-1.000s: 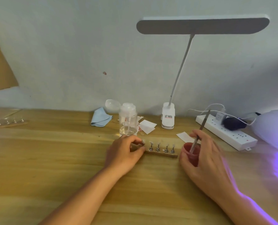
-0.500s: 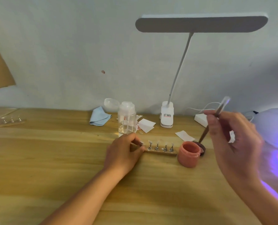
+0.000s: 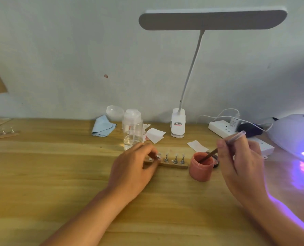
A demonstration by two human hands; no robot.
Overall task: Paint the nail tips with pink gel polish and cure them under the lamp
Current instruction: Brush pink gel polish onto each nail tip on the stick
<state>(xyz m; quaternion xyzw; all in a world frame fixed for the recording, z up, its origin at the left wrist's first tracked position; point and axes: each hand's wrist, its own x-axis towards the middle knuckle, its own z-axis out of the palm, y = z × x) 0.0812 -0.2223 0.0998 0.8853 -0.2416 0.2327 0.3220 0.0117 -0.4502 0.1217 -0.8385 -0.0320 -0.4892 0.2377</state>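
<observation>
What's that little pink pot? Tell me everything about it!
The pink pot is small, round, looks like plastic. It stands upright and open on the wooden table, just right of the wooden nail-tip strip. The brush in the right hand dips into its mouth. A dark lid lies close behind.

Small clear nail tips (image 3: 175,155) stand upright on metal pegs along a narrow wooden holder strip (image 3: 174,165) at the centre of the frame. The strip's left end lies under the left hand (image 3: 131,171). Just right of the strip, an open round pink gel jar (image 3: 201,172) stands upright. A thin clear-handled brush (image 3: 235,137), pinched by the right hand (image 3: 241,166), slants down-left with its tip inside the jar. A white domed curing lamp (image 3: 293,132) glows violet at the right edge.
</observation>
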